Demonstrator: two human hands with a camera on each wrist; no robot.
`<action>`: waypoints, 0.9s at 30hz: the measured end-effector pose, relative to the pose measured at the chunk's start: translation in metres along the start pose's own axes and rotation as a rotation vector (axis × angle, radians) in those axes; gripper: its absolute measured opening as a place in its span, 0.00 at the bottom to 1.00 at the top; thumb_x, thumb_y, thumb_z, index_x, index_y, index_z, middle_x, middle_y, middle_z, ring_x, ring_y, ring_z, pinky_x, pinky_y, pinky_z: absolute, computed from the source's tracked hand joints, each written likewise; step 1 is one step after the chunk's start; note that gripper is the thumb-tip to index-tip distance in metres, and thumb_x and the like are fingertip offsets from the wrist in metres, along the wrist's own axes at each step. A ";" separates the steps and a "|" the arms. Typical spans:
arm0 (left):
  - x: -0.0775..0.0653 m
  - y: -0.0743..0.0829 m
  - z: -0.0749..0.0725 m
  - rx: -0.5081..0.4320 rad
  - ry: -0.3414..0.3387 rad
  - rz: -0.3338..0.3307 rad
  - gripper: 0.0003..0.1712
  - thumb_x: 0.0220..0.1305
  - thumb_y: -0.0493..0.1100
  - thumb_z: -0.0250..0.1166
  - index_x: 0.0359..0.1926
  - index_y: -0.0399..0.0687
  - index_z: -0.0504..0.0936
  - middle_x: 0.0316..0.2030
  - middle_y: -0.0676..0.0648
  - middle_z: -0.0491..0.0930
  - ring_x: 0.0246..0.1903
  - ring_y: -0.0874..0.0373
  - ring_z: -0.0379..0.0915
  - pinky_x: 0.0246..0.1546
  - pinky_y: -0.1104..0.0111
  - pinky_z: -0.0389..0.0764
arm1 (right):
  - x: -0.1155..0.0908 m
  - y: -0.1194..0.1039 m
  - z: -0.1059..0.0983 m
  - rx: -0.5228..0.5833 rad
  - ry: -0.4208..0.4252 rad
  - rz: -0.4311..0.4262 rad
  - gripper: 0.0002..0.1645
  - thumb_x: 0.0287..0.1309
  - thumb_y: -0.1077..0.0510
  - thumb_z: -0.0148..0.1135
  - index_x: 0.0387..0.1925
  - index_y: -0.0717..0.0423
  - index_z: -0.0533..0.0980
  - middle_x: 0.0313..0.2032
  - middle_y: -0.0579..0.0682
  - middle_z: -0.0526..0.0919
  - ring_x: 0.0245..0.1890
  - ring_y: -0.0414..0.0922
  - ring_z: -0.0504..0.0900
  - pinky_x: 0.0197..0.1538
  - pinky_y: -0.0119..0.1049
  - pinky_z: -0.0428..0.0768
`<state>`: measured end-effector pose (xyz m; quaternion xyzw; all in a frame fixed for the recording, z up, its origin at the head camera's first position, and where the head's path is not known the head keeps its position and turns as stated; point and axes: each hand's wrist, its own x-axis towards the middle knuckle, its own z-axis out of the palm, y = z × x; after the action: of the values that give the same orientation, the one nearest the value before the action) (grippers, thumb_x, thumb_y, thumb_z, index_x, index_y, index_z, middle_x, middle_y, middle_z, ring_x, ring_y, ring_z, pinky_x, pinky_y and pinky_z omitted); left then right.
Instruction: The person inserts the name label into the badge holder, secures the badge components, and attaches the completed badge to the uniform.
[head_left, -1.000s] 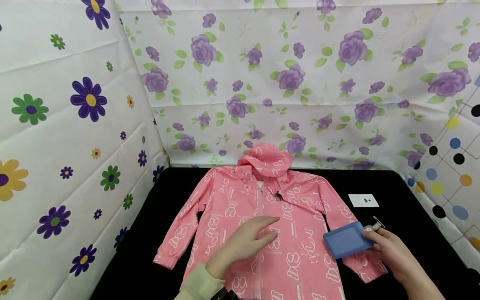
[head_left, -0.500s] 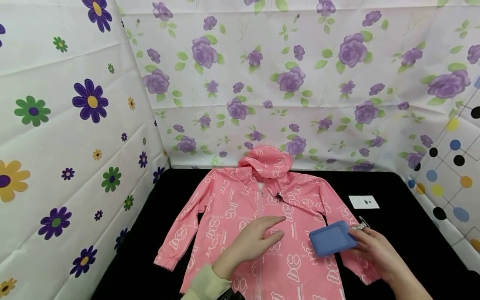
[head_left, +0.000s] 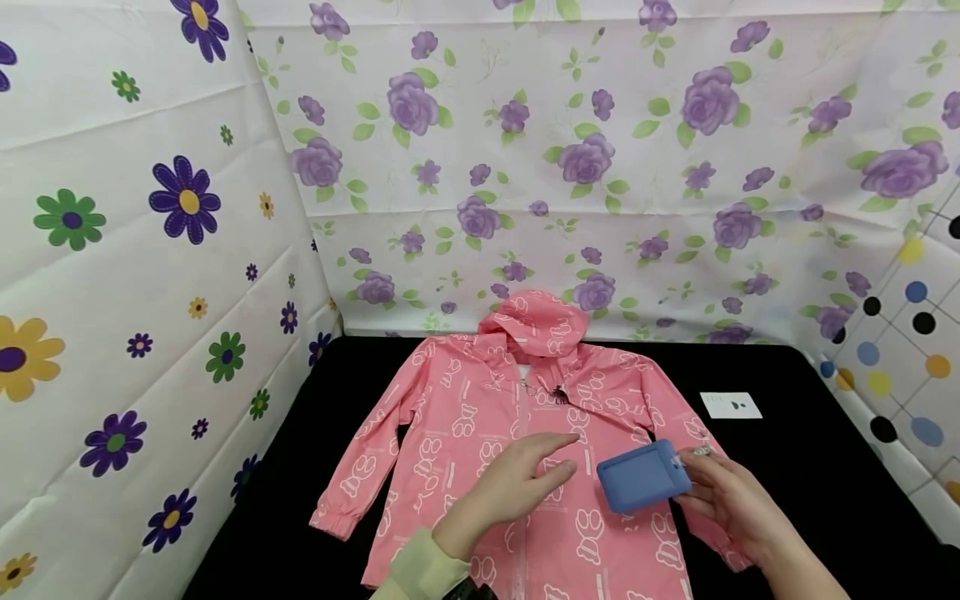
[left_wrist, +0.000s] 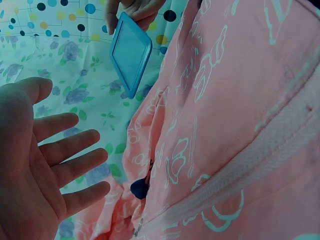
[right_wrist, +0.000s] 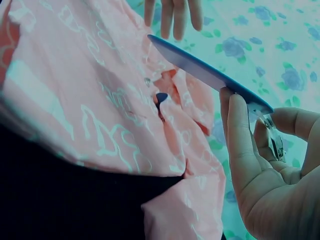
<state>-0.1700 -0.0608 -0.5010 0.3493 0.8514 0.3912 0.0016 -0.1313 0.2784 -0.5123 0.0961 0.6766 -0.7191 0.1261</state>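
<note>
My right hand (head_left: 723, 500) pinches a blue badge holder (head_left: 643, 477) by its clip end, above the right side of a pink hooded jacket (head_left: 480, 450). In the right wrist view the badge holder (right_wrist: 200, 70) appears nearly edge-on, with its metal clip (right_wrist: 276, 142) among the fingers. My left hand (head_left: 517, 479) hovers over the middle of the jacket, fingers apart and nothing in it; the left wrist view shows the left palm (left_wrist: 30, 165) facing the badge holder (left_wrist: 131, 55). Face up, the jacket lies with its zipper closed, hood at the back and sleeves spread.
A white card (head_left: 731, 405) with small dark marks lies on the black tabletop (head_left: 780, 467) at the right. Flower-patterned sheets (head_left: 480, 167) hang behind and at the left, and a dotted sheet (head_left: 900, 367) closes off the right side.
My right hand has carried the badge holder leftward, from over the right sleeve to over the jacket's body. My left hand has shifted slightly right, still empty.
</note>
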 end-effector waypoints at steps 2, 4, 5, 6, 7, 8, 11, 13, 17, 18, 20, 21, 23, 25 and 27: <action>0.001 0.001 0.001 -0.006 0.001 0.002 0.29 0.84 0.60 0.53 0.74 0.53 0.78 0.68 0.50 0.79 0.70 0.56 0.73 0.74 0.59 0.72 | 0.000 0.000 0.002 0.002 -0.017 -0.003 0.25 0.84 0.47 0.54 0.60 0.67 0.72 0.48 0.54 0.88 0.47 0.48 0.91 0.55 0.42 0.89; 0.002 0.002 0.001 -0.006 0.003 0.006 0.29 0.84 0.59 0.53 0.74 0.52 0.78 0.68 0.50 0.79 0.70 0.57 0.73 0.74 0.60 0.72 | 0.000 -0.001 0.005 0.012 -0.025 -0.002 0.23 0.83 0.48 0.55 0.60 0.66 0.72 0.49 0.54 0.88 0.47 0.48 0.90 0.55 0.42 0.88; 0.002 0.002 0.002 -0.004 0.005 0.008 0.29 0.84 0.59 0.54 0.74 0.52 0.78 0.68 0.50 0.79 0.70 0.57 0.73 0.74 0.60 0.72 | 0.000 -0.001 0.006 0.012 -0.036 -0.004 0.23 0.83 0.48 0.55 0.60 0.65 0.72 0.49 0.54 0.88 0.48 0.48 0.90 0.56 0.42 0.88; 0.002 0.002 0.002 0.001 0.007 0.012 0.29 0.84 0.59 0.54 0.74 0.52 0.78 0.68 0.50 0.80 0.70 0.57 0.73 0.74 0.60 0.72 | 0.001 -0.001 0.007 0.015 -0.046 -0.006 0.22 0.83 0.48 0.55 0.60 0.64 0.72 0.49 0.53 0.88 0.48 0.47 0.90 0.56 0.41 0.88; 0.003 0.003 0.002 0.004 0.010 0.014 0.29 0.84 0.59 0.54 0.74 0.52 0.78 0.68 0.50 0.80 0.70 0.57 0.73 0.74 0.60 0.72 | 0.001 -0.002 0.008 0.019 -0.061 -0.010 0.20 0.83 0.49 0.55 0.59 0.63 0.73 0.49 0.53 0.88 0.48 0.47 0.90 0.56 0.41 0.88; 0.003 0.003 0.003 0.009 0.014 0.015 0.28 0.84 0.59 0.54 0.74 0.52 0.78 0.68 0.50 0.80 0.70 0.57 0.73 0.74 0.61 0.71 | 0.002 -0.002 0.008 0.031 -0.071 -0.009 0.19 0.83 0.49 0.55 0.58 0.61 0.75 0.49 0.53 0.88 0.48 0.47 0.90 0.57 0.41 0.88; 0.004 0.005 0.004 0.016 0.027 0.009 0.27 0.83 0.57 0.56 0.73 0.51 0.78 0.68 0.50 0.80 0.70 0.56 0.73 0.73 0.61 0.72 | 0.004 -0.003 0.010 0.057 -0.127 -0.019 0.16 0.84 0.50 0.54 0.56 0.57 0.77 0.48 0.52 0.88 0.48 0.45 0.89 0.57 0.40 0.87; 0.005 0.006 0.004 0.015 0.032 0.005 0.27 0.83 0.56 0.57 0.73 0.50 0.79 0.68 0.50 0.80 0.70 0.56 0.73 0.73 0.60 0.73 | 0.005 -0.004 0.012 0.078 -0.165 -0.020 0.15 0.85 0.51 0.52 0.56 0.56 0.78 0.48 0.52 0.88 0.48 0.44 0.90 0.57 0.40 0.87; 0.008 0.010 0.007 0.015 0.041 -0.003 0.26 0.82 0.55 0.59 0.72 0.50 0.80 0.68 0.50 0.80 0.69 0.56 0.74 0.72 0.60 0.74 | 0.006 -0.006 0.018 0.107 -0.206 -0.006 0.17 0.86 0.50 0.50 0.58 0.57 0.77 0.48 0.52 0.88 0.49 0.45 0.90 0.58 0.41 0.87; 0.010 0.011 0.008 0.016 0.043 -0.001 0.26 0.82 0.55 0.59 0.71 0.50 0.80 0.67 0.50 0.80 0.69 0.57 0.74 0.71 0.61 0.75 | 0.006 -0.007 0.020 0.115 -0.212 -0.002 0.18 0.86 0.49 0.50 0.58 0.56 0.77 0.48 0.52 0.88 0.49 0.45 0.90 0.59 0.41 0.87; 0.012 0.013 0.009 0.021 0.053 0.000 0.24 0.81 0.53 0.61 0.70 0.51 0.82 0.66 0.50 0.81 0.68 0.58 0.75 0.70 0.62 0.75 | 0.006 -0.008 0.025 0.128 -0.217 0.006 0.19 0.86 0.48 0.50 0.58 0.56 0.78 0.48 0.52 0.89 0.50 0.45 0.90 0.59 0.41 0.87; 0.013 0.015 0.010 0.028 0.060 0.005 0.24 0.80 0.52 0.61 0.69 0.51 0.82 0.66 0.51 0.82 0.67 0.58 0.76 0.70 0.62 0.76 | 0.006 -0.008 0.027 0.140 -0.223 0.010 0.19 0.86 0.47 0.50 0.58 0.56 0.79 0.48 0.52 0.89 0.50 0.45 0.90 0.59 0.42 0.86; 0.015 0.016 0.011 0.045 0.074 0.022 0.22 0.79 0.51 0.63 0.67 0.50 0.84 0.64 0.52 0.83 0.65 0.59 0.77 0.68 0.64 0.77 | 0.005 -0.008 0.032 0.152 -0.242 0.007 0.21 0.86 0.47 0.49 0.58 0.56 0.80 0.49 0.52 0.89 0.51 0.45 0.90 0.60 0.42 0.86; 0.016 0.018 0.013 0.061 0.089 0.039 0.20 0.78 0.49 0.64 0.65 0.49 0.85 0.62 0.52 0.84 0.63 0.60 0.78 0.67 0.66 0.78 | 0.005 -0.007 0.036 0.165 -0.267 -0.003 0.22 0.87 0.47 0.47 0.58 0.56 0.82 0.50 0.51 0.90 0.52 0.45 0.90 0.60 0.41 0.85; 0.018 0.020 0.015 0.085 0.104 0.056 0.19 0.77 0.47 0.65 0.63 0.49 0.86 0.60 0.53 0.85 0.62 0.61 0.79 0.66 0.68 0.78 | 0.005 -0.007 0.039 0.175 -0.288 -0.010 0.23 0.87 0.47 0.47 0.58 0.55 0.83 0.51 0.50 0.89 0.53 0.44 0.89 0.61 0.39 0.85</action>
<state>-0.1679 -0.0315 -0.4932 0.3519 0.8562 0.3721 -0.0683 -0.1368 0.2392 -0.5049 -0.0009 0.5869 -0.7821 0.2094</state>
